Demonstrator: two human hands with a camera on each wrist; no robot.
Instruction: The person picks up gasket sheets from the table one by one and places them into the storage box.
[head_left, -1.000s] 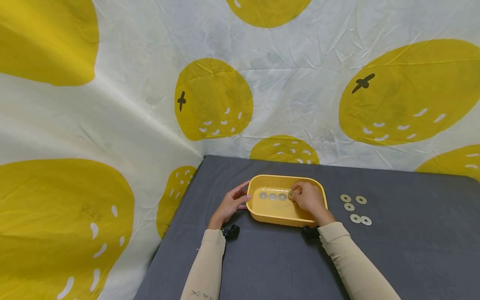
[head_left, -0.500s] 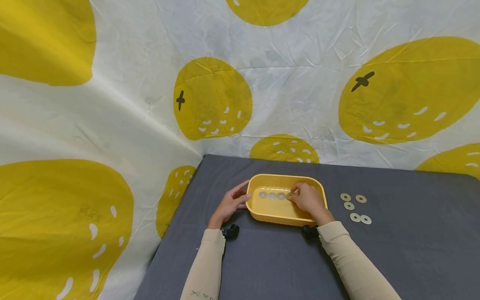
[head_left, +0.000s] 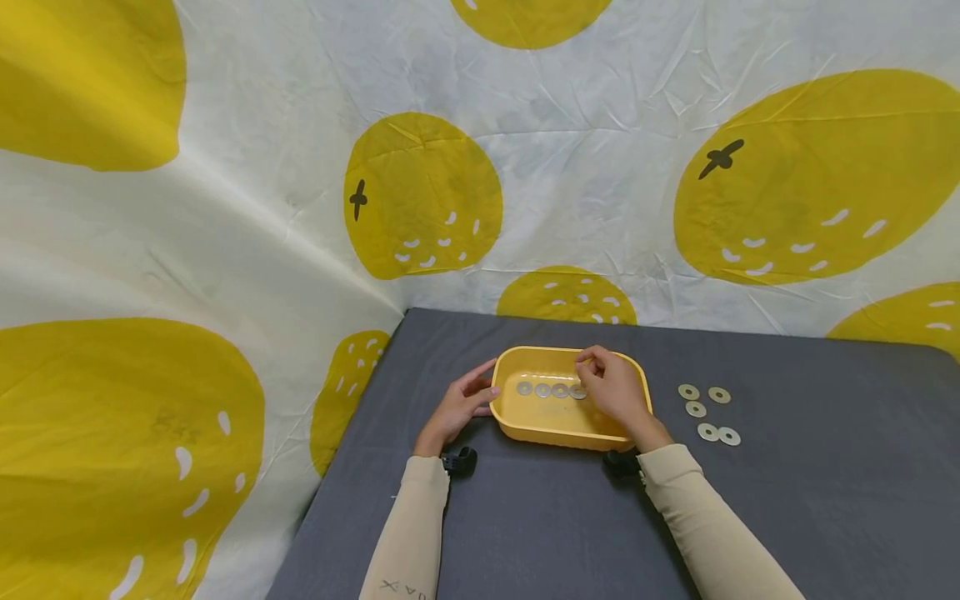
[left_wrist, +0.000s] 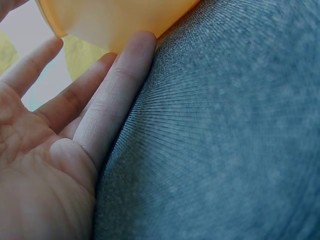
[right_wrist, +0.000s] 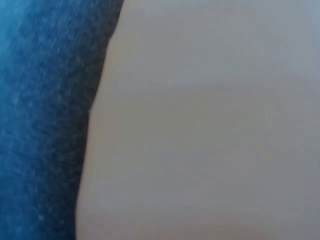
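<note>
A yellow plastic tray [head_left: 558, 437] stands on the grey cloth, with a row of several flat metal washers [head_left: 560, 390] on its floor. My left hand [head_left: 459, 408] steadies its left end, thumb at the rim and the other fingers outside. The left wrist view shows those fingers [left_wrist: 107, 102] nearly straight, tips against the tray wall [left_wrist: 110, 22]. Over the right part of the tray, my right hand [head_left: 615, 390] is raised above the rightmost washer [head_left: 577, 392], its fingers loosely bent with nothing visible in them. A blurred pale surface fills most of the right wrist view.
Several more washers [head_left: 707, 432] lie loose on the grey cloth [head_left: 840, 467] to the right of the tray. A white sheet [head_left: 585, 192] printed with yellow fruit hangs behind the table and along its left side.
My right fingers were on the rightmost washer and slid it slightly left. Now they have let go and lifted away from it. My left hand stays at the tray's end.
</note>
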